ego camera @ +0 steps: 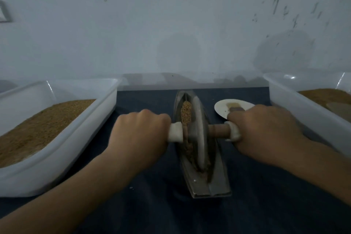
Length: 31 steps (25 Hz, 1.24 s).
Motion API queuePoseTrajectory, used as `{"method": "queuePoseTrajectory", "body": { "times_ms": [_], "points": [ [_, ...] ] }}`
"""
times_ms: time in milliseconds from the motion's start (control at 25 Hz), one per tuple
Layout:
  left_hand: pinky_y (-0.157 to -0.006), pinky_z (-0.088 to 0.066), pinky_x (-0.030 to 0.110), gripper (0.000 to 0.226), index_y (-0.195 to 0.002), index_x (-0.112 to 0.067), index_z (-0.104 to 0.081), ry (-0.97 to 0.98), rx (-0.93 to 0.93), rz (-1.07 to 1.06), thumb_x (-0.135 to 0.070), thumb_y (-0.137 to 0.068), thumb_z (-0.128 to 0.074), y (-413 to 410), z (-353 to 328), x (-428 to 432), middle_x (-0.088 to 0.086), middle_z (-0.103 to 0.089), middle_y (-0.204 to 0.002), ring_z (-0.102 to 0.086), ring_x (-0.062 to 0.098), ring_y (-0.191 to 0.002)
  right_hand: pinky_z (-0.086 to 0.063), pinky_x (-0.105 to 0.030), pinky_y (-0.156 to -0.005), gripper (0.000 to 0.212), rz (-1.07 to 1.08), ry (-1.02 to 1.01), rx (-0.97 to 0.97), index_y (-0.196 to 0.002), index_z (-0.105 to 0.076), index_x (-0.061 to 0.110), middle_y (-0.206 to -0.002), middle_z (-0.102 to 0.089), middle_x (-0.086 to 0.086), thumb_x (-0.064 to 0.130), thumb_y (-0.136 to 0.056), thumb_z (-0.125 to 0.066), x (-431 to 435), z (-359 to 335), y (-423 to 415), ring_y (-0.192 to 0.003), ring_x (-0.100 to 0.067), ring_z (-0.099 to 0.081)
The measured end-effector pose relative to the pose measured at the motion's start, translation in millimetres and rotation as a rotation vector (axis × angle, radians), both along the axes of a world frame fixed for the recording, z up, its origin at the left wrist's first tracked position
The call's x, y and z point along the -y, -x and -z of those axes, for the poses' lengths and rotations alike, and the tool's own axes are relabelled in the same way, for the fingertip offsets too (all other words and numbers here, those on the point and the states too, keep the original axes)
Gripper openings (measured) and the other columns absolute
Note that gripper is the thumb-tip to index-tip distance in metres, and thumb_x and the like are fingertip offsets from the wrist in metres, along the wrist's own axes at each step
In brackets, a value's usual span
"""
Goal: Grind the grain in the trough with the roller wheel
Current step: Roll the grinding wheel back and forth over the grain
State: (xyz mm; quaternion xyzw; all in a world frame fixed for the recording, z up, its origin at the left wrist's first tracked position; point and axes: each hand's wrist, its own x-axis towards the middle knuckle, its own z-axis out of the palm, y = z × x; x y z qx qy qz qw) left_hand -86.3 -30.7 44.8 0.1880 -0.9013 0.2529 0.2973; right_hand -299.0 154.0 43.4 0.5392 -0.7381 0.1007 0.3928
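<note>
A narrow metal trough (218, 184) lies lengthwise on the dark blue table, holding brown grain (185, 112). A grey roller wheel (199, 135) stands on edge in the trough, near its middle. A wooden axle (218, 131) with white-wrapped ends runs through the wheel. My left hand (138, 135) grips the left end of the axle. My right hand (266, 131) grips the right end. Grain shows beyond the wheel and along its left side.
A large white tub (62, 156) of brown grain stands at the left. Another white tub (303, 112) with brown material stands at the right. A small white dish (222, 108) with a brush sits just right of the trough. A pale wall rises behind.
</note>
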Motion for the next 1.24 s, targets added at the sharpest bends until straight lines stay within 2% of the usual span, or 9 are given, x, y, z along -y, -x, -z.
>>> {"method": "queuePoseTrajectory", "body": {
  "times_ms": [120, 240, 360, 520, 640, 840, 960, 1080, 1240],
  "points": [
    [-0.047, -0.008, 0.018, 0.05, -0.062, -0.032, -0.018, -0.046, 0.031, -0.051, -0.034, -0.063, -0.068, 0.4, 1.7, 5.8, -0.012, -0.018, -0.053, -0.013, 0.01, -0.042, -0.007, -0.014, -0.047, 0.029, 0.051, -0.107, -0.019, -0.058, -0.041, 0.033, -0.055, -0.013, 0.017, 0.042, -0.057, -0.068, 6.1, -10.1, 1.7, -0.045, 0.002, -0.009],
    [-0.051, -0.029, 0.03, 0.019, -0.071, -0.026, -0.05, -0.176, 0.056, -0.242, -0.032, -0.085, -0.062, 40.8, -3.5, 22.4, -0.007, -0.038, -0.063, -0.035, 0.017, -0.052, -0.038, -0.028, -0.052, 0.02, 0.21, -0.26, 0.187, -0.074, -0.052, 0.032, -0.071, -0.055, 0.007, 0.04, -0.085, -0.067, 52.3, -20.0, 9.0, -0.061, -0.017, -0.052],
    [-0.059, -0.036, 0.034, 0.008, -0.09, -0.023, -0.063, -0.264, 0.112, -0.272, -0.03, -0.09, -0.058, 61.5, -20.3, 32.4, -0.001, -0.054, -0.077, -0.046, 0.022, -0.065, -0.049, -0.034, -0.068, 0.015, 0.222, -0.303, 0.335, -0.093, -0.065, 0.03, -0.09, -0.065, 0.001, 0.043, -0.095, -0.059, 69.2, -27.8, 16.2, -0.081, -0.024, -0.062],
    [-0.045, -0.017, 0.023, 0.03, -0.066, -0.028, -0.041, -0.116, 0.028, -0.12, -0.03, -0.073, -0.07, 15.9, 0.6, 5.7, -0.009, -0.029, -0.057, -0.023, 0.014, -0.046, -0.02, -0.02, -0.045, 0.022, 0.118, -0.17, 0.075, -0.067, -0.046, 0.03, -0.057, -0.035, 0.014, 0.039, -0.072, -0.065, 19.1, -8.0, 2.5, -0.046, -0.007, -0.032],
    [-0.048, -0.006, 0.016, 0.049, -0.062, -0.032, -0.024, -0.051, 0.012, -0.011, -0.033, -0.057, -0.073, -4.7, -2.6, 0.1, -0.012, -0.015, -0.052, -0.01, 0.01, -0.041, -0.009, -0.014, -0.048, 0.026, -0.025, -0.075, 0.005, -0.063, -0.039, 0.03, -0.056, -0.013, 0.018, 0.045, -0.064, -0.059, -6.4, -5.0, 0.0, -0.04, -0.01, -0.02],
    [-0.052, -0.03, 0.031, 0.004, -0.085, -0.024, -0.061, -0.181, 0.098, -0.241, -0.027, -0.087, -0.059, 51.0, -15.7, 24.5, -0.003, -0.047, -0.07, -0.04, 0.02, -0.055, -0.036, -0.029, -0.055, 0.018, 0.238, -0.218, 0.262, -0.078, -0.051, 0.031, -0.074, -0.055, 0.007, 0.037, -0.088, -0.064, 52.8, -13.9, 10.7, -0.066, -0.02, -0.053],
    [-0.059, -0.037, 0.034, 0.005, -0.088, -0.024, -0.062, -0.257, 0.146, -0.237, -0.026, -0.088, -0.058, 62.3, -24.2, 36.0, 0.0, -0.055, -0.08, -0.047, 0.023, -0.065, -0.04, -0.032, -0.061, 0.004, 0.254, -0.298, 0.337, -0.088, -0.061, 0.032, -0.087, -0.063, 0.003, 0.034, -0.089, -0.064, 64.0, -24.9, 15.5, -0.077, -0.023, -0.059],
    [-0.046, -0.021, 0.023, 0.032, -0.069, -0.032, -0.037, -0.165, 0.045, -0.099, -0.035, -0.075, -0.068, 22.1, 4.6, 19.3, -0.011, -0.035, -0.059, -0.024, 0.01, -0.046, -0.022, -0.021, -0.044, 0.025, 0.165, -0.234, 0.05, -0.065, -0.047, 0.033, -0.056, -0.038, 0.013, 0.04, -0.071, -0.07, 30.0, -15.0, 7.4, -0.044, -0.008, -0.035],
    [-0.049, -0.002, 0.016, 0.046, -0.063, -0.034, -0.026, -0.051, -0.017, -0.004, -0.04, -0.055, -0.071, 0.2, 8.1, 12.5, -0.014, -0.009, -0.055, 0.003, 0.004, -0.047, -0.003, -0.012, -0.05, 0.025, 0.055, -0.11, -0.068, -0.058, -0.036, 0.033, -0.052, -0.01, 0.017, 0.042, -0.057, -0.059, 6.3, -13.0, -0.3, -0.042, 0.002, -0.008]
  ]
}}
